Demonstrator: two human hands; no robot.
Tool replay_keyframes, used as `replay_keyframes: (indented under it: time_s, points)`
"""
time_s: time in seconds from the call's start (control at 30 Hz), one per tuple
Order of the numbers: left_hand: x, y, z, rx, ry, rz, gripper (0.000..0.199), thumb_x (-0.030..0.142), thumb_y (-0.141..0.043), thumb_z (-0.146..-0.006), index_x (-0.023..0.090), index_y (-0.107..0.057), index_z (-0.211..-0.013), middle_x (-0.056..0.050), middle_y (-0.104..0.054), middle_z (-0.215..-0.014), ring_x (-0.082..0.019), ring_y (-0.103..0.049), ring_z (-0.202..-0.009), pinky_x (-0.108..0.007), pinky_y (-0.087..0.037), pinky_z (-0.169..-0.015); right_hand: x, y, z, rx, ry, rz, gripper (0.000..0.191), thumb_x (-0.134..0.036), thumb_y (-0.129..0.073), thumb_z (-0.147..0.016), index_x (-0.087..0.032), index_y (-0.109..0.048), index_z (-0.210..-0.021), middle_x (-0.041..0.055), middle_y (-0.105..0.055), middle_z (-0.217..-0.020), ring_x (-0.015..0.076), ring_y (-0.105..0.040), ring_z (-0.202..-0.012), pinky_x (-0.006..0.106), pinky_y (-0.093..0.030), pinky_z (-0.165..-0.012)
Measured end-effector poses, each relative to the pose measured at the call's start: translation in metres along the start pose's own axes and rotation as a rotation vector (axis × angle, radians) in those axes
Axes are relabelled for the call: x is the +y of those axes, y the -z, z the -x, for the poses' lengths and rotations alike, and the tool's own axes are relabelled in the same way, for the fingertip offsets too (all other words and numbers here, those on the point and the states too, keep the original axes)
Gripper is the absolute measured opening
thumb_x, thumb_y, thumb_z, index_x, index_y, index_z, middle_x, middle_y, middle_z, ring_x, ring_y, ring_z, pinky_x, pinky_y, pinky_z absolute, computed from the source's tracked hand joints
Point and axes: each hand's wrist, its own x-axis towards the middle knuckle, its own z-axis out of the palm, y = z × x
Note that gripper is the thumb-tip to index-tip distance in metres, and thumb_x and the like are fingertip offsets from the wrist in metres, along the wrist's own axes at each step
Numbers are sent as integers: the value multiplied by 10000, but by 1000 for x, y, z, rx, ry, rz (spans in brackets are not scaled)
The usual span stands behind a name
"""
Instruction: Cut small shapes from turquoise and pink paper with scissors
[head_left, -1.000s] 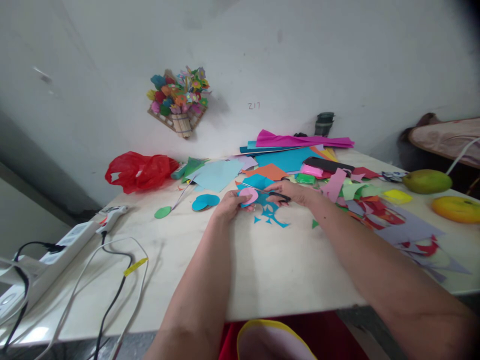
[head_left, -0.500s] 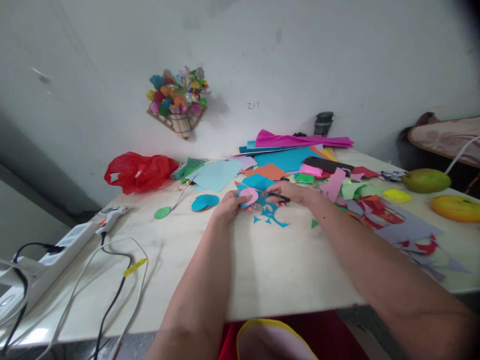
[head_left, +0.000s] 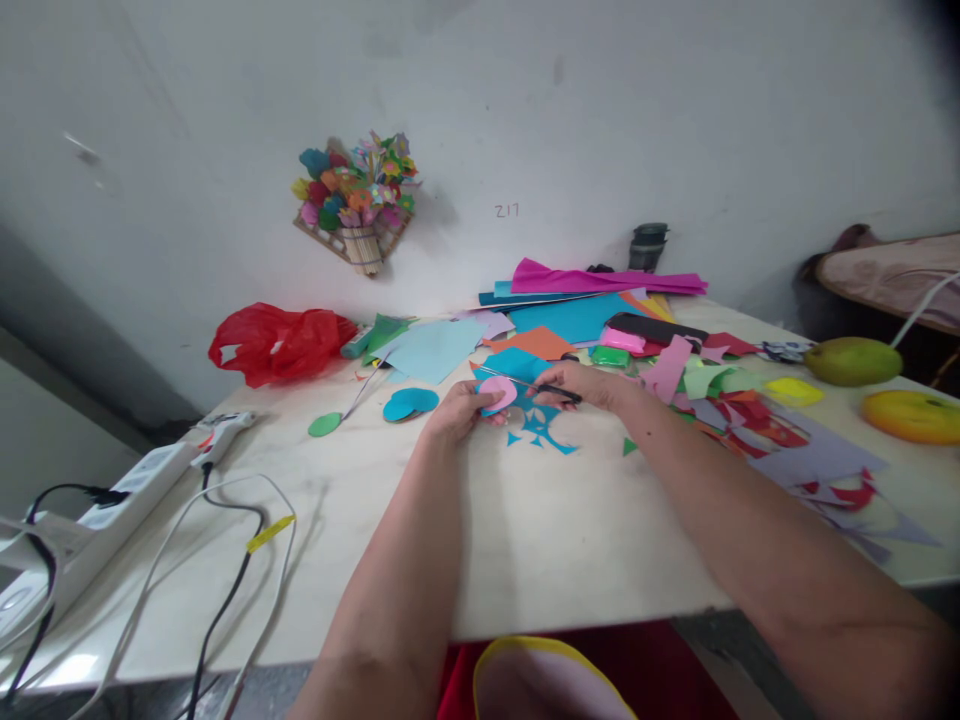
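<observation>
Before us spreads a broad, pale, smooth-topped desk [head_left: 600,550], its far edge along the wall. A long white plastic power strip [head_left: 131,500] lies by its left edge, and a crumpled red plastic bag [head_left: 281,345] sits near the far left corner. A pale blue paper sheet [head_left: 435,352] lies towards the far edge.

Our left hand [head_left: 459,408] pinches a small round pink paper disc [head_left: 498,392] with blue paper against it, about midway between the near and far edges. Our right hand [head_left: 574,384] grips a pair of black-handled metal scissors [head_left: 562,394], the blades pointing towards the disc; we cannot tell whether they touch it.

The blades lie close to our left fingertips, so a slip of the right wrist could nick one. If the left pinch slackened, pink and blue might slide apart and any cut would run uneven. Small angular blue paper scraps [head_left: 535,426] lie just nearer the desk's front edge; a sleeve or wrist brushing them could scatter them.
</observation>
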Motion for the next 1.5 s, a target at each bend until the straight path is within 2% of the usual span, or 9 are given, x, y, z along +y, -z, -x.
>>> replay_keyframes:
  time_s: [0.27, 0.53, 0.83, 1.1, 1.5]
  points:
    - [2, 1, 3, -6, 37, -12, 313, 273, -862, -603, 51, -704, -757, -75, -669, -575, -134, -589, -452, -240, -486, -490, -1, 2, 2, -36, 2, -12, 395, -463, -745, -657, -125, -729, -860, -43, -486, -512, 73, -357, -449, 227, -290, -448]
    - [4, 3, 5, 0, 91, -23, 248, 233, -839, -638, 52, -707, -743, -72, -654, -547, -135, -588, -446, -235, -473, -476, 2, 6, 1, -65, -8, 11, 414, -434, -742, -675, -125, -741, -950, -47, -482, -522, 76, -360, -454, 232, -302, -456]
    - [0, 9, 3, -19, 113, -13, 184, 188, -816, -644, 63, -705, -721, -84, -667, -564, -137, -596, -450, -227, -473, -461, 3, 10, 1, -93, -2, -7, 397, -433, -757, -664, -131, -740, -920, -51, -497, -522, 67, -356, -446, 231, -275, -445]
    - [2, 10, 6, -71, 140, -10, 239, 205, -853, -599, 58, -706, -718, -80, -656, -552, -137, -588, -440, -223, -458, -436, 1, 14, 4, -116, -26, 9, 405, -420, -789, -631, -132, -757, -914, -45, -519, -526, 67, -355, -443, 248, -273, -451]
    - [4, 9, 7, -85, 165, -13, 281, 196, -874, -547, 54, -709, -724, -76, -655, -558, -141, -601, -458, -220, -466, -425, -4, 17, 8, -128, -50, 32, 429, -412, -808, -604, -137, -775, -932, -58, -492, -488, 68, -345, -454, 243, -264, -461]
